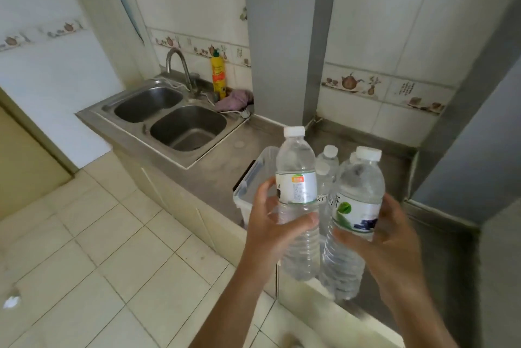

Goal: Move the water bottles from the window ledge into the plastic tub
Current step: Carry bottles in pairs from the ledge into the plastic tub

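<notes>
My left hand (277, 225) grips a clear water bottle (297, 178) with a white cap and a white label, held upright. My right hand (390, 237) holds a second clear bottle (356, 187) with a green-leaf label, tilted slightly left. Both bottles hang over the near side of a clear plastic tub (245, 192) that stands on the steel counter. Inside the tub, between and behind the two held bottles, stand several more white-capped bottles (328, 161). Most of the tub is hidden behind my hands and the bottles.
A double steel sink (172, 116) with a curved tap (177, 65) lies to the left on the counter. A yellow bottle (218, 74) and a purple cloth (234, 99) sit behind it. A grey pillar (282, 37) rises behind the tub. Tiled floor (98, 249) spreads at lower left.
</notes>
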`<state>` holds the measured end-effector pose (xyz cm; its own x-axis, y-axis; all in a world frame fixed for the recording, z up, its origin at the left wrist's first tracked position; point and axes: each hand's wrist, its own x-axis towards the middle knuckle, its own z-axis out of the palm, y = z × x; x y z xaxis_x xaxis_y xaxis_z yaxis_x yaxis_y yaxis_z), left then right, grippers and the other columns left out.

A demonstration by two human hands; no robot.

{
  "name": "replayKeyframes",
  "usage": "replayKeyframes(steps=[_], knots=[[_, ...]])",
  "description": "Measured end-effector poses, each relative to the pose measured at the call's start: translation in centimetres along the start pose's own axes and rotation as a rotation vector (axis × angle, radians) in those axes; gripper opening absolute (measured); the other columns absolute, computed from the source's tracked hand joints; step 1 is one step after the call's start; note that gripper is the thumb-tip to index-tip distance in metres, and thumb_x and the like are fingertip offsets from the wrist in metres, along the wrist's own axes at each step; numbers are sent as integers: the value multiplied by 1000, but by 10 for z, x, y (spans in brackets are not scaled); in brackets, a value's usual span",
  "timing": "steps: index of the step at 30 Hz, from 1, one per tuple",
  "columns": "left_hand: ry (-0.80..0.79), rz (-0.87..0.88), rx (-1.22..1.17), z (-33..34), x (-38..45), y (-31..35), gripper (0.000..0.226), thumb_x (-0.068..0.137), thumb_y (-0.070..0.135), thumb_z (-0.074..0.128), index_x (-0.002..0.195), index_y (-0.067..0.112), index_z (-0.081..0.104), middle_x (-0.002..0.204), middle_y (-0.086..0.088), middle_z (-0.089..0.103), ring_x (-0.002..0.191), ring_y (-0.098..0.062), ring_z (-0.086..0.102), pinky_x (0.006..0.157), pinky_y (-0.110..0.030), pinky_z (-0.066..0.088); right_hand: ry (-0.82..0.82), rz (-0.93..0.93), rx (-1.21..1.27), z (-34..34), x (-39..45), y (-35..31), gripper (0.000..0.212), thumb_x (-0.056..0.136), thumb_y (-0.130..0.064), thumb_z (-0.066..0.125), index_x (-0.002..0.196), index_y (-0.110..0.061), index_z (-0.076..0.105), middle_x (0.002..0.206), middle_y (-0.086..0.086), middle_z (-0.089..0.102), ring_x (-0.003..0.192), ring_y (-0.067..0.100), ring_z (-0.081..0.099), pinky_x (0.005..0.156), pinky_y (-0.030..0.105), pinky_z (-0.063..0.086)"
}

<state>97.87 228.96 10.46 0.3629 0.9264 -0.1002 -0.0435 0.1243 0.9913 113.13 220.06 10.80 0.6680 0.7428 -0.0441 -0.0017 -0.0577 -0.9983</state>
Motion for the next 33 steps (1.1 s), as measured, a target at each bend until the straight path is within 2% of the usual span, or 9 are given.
replayKeyframes(steps=[5, 10, 13, 15, 18, 21, 27, 29, 33], knots=[[-116, 44, 58, 21, 65, -5, 86, 61, 7, 91, 125, 43, 48, 117, 15, 67, 107, -5, 65, 84, -29, 57, 77, -14, -11, 5, 46, 9, 85, 51, 1, 89, 124, -26, 54, 110, -15, 64, 94, 3, 63, 76, 29, 55], [-197, 109, 60, 36, 98, -27, 88, 61, -4, 88, 128, 35, 48, 124, 4, 65, 115, -17, 64, 88, -31, 57, 100, -59, -94, 8, 65, 25, 75, 53, 2, 87, 117, -18, 54, 104, -17, 63, 85, -8, 63, 64, 2, 47], [-267, 123, 102, 36, 112, -42, 89, 56, 8, 92, 124, 47, 51, 124, 9, 65, 117, -19, 62, 93, -38, 55, 99, -68, -144, 10, 70, 35, 70, 54, 2, 88, 115, -15, 57, 106, -6, 68, 92, 0, 65, 71, 10, 50], [-310, 113, 130, 34, 118, -52, 89, 55, 14, 92, 126, 40, 48, 125, 9, 63, 119, -21, 60, 96, -42, 53, 114, -63, -166, 11, 71, 41, 67, 53, 3, 89, 110, -19, 59, 100, -7, 69, 91, -2, 65, 71, 9, 50], [-337, 72, 144, 32, 117, -67, 91, 53, 13, 92, 127, 30, 44, 122, 13, 62, 119, -17, 60, 99, -39, 51, 171, -64, -258, 18, 67, 49, 63, 49, 4, 89, 93, -27, 56, 78, -17, 67, 83, -14, 61, 67, -1, 42], [-347, 32, 142, 27, 115, -83, 90, 50, 12, 92, 123, 29, 43, 118, 20, 60, 116, -10, 58, 99, -34, 50, 199, -60, -246, 23, 65, 53, 65, 49, 13, 86, 89, -28, 54, 73, -14, 66, 80, -15, 61, 65, 0, 44], [-331, 22, 127, 20, 119, -93, 84, 46, 22, 91, 116, 28, 46, 111, 25, 61, 110, -4, 60, 91, -29, 54, 278, -185, -392, 32, 68, 70, 61, 47, 18, 85, 82, -23, 55, 71, -4, 64, 66, 1, 63, 67, -3, 42], [-306, 27, 114, 18, 122, -92, 85, 45, 24, 92, 117, 30, 47, 112, 25, 62, 112, -8, 60, 91, -29, 54, 276, -196, -432, 33, 69, 75, 64, 45, 7, 91, 92, -21, 58, 79, 1, 68, 75, -3, 64, 73, 0, 45], [-258, 57, 125, 5, 136, -90, 86, 44, 19, 94, 116, 38, 51, 117, 18, 64, 113, -11, 62, 94, -40, 55, 255, -195, -421, 42, 71, 70, 76, 47, -17, 94, 108, -38, 52, 101, -16, 65, 96, -5, 63, 80, 12, 51]])
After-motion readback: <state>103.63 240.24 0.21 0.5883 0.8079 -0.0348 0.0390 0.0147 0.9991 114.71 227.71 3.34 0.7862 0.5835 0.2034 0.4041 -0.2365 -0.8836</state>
